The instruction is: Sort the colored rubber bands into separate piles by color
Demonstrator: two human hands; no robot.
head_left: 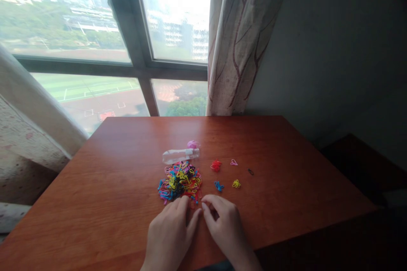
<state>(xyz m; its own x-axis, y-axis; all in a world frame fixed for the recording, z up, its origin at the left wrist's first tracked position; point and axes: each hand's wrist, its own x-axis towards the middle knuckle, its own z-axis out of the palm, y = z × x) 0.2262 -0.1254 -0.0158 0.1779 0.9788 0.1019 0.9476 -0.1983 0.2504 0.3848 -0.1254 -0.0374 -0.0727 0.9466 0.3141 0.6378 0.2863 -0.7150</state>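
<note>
A pile of small, thin looped pieces (181,178) in several colours lies on the brown table; they look like plastic pins or clips, too small to name surely. My left hand (170,230) rests at the pile's near edge, thumb apart from the fingers, whose tips are partly hidden. Beside it, my right hand (224,218) has thumb and index finger brought together in a pinch; whatever is between them is too small to make out. To the right lie a red cluster (216,165), a blue cluster (218,186), a yellow cluster (236,183), a pink piece (234,162) and a black piece (251,172).
Behind the pile a clear plastic bottle (179,156) lies on its side, with a pink item (192,144) just beyond it. The wooden table (286,203) ends at a window (178,21) with a patterned curtain (241,38). A grey wall (333,51) stands at the right.
</note>
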